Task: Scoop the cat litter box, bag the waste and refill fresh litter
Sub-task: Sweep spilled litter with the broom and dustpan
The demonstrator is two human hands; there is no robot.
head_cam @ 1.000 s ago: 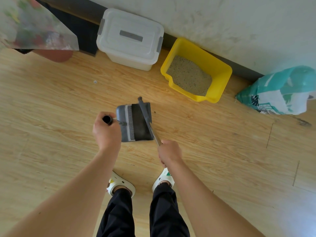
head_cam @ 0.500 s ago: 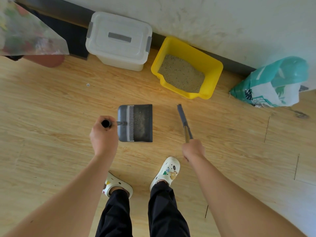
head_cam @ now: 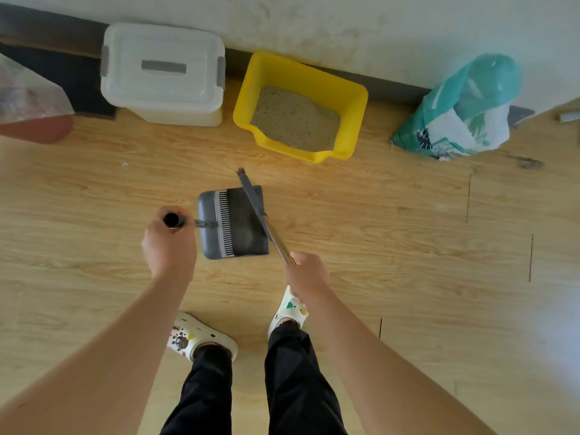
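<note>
At frame centre the left hand [head_cam: 169, 246] curls round the dustpan [head_cam: 233, 227] handle, the right hand [head_cam: 309, 274] clamps the broom [head_cam: 252, 196], its head lying diagonally across the dustpan mouth; litter box [head_cam: 356, 120] near, above.

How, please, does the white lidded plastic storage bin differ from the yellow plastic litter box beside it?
The white lidded plastic storage bin is closed, contents hidden; the yellow plastic litter box is open-topped, showing grainy litter. The bin has grey side latches; the litter box has none, only a spout-like lip. Both stand on the wooden floor by the wall.
</note>
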